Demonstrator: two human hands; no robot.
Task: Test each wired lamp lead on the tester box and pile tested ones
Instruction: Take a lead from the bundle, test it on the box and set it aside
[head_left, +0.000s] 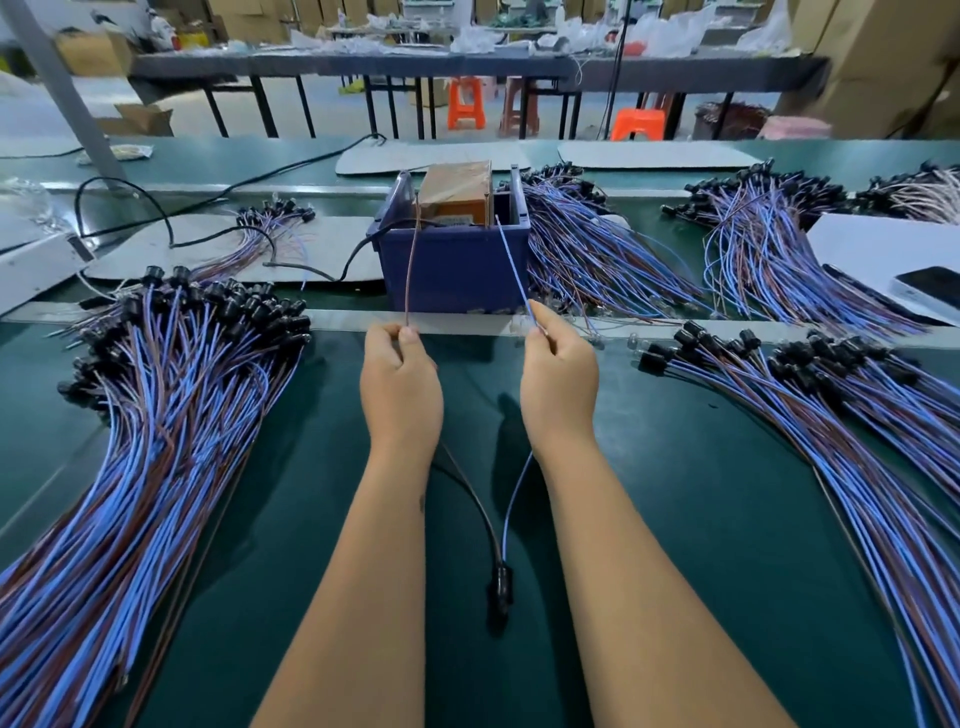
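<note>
Head view: lead (503, 577) hangs socket-down; both wire ends point up toward tester box (452, 260).

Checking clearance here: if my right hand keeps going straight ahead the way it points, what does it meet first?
Probably the blue bin holding the tester box; the right hand pinches the blue wire leading there. Depth is uncertain.

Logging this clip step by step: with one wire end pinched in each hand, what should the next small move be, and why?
Probably push both wire ends forward to the contacts in the blue tester box. The left hand pinches the brown wire, the right hand the blue wire; both tips already point into it.
</note>
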